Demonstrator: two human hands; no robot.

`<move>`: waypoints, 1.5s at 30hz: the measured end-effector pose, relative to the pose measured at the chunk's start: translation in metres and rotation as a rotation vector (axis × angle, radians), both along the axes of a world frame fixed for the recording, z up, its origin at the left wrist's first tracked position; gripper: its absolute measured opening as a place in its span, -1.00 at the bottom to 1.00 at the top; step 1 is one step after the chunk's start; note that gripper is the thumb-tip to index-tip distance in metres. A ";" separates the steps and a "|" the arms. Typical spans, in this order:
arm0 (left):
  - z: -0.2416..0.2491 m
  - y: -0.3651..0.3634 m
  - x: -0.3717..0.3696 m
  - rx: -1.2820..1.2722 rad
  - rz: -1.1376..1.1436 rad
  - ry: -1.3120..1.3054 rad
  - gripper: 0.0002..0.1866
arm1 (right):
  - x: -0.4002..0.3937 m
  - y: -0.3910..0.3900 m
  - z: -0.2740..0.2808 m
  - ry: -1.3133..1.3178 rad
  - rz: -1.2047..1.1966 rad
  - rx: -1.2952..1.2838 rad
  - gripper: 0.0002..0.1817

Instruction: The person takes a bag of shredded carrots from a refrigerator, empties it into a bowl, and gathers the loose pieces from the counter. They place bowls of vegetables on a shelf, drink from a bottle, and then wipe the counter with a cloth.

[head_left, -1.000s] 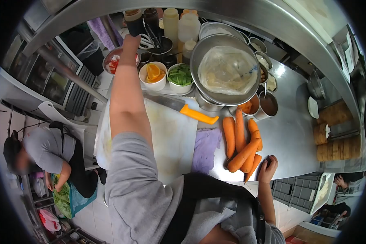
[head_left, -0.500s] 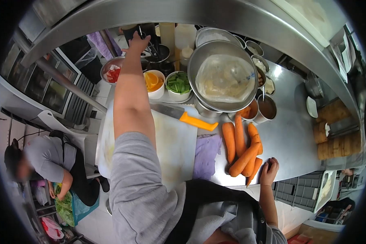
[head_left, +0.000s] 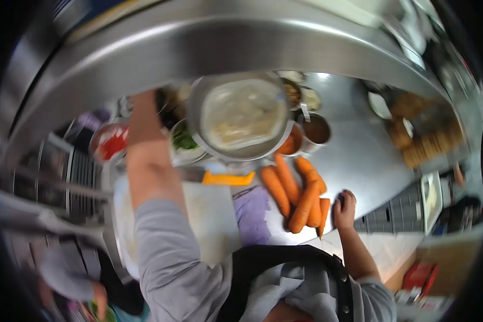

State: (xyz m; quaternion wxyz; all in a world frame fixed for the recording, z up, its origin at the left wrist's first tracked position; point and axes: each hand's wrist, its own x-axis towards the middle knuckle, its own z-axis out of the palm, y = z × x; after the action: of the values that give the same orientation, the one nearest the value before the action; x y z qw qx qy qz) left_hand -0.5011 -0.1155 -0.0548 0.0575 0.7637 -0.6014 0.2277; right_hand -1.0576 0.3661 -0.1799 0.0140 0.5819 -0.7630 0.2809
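Observation:
My left arm stretches forward over the white cutting board; the hand itself is hidden behind the steel shelf edge. Beside that forearm lies a knife with a yellow handle, its blade partly covered by the arm. My right hand rests at the counter's front edge, thumb apart from the loosely bent fingers, nothing visibly held. Just left of it is a pile of several carrots. A purple cloth lies between the carrots and the board.
A large steel bowl with a plastic-wrapped pale food stands behind the knife. Around it are leafy greens, a bowl of red pieces and a pot of brown sauce. The steel shelf overhangs the back. Another person crouches at left.
The view has shifted and blurred. My left hand, earlier visible with spread fingers near the back containers, has passed out of sight behind the shelf edge. My right hand stays by the carrots.

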 end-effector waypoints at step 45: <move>-0.107 0.520 -0.189 0.103 -0.169 1.411 -0.66 | 0.111 0.021 0.085 -0.470 1.170 0.008 -0.76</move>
State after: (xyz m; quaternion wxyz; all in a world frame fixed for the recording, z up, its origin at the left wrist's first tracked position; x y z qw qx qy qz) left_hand -0.6897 0.4040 -0.1619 0.4142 0.6814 -0.4880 -0.3549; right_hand -0.9464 0.3869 -0.0946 -0.3123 0.8257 -0.3020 0.3598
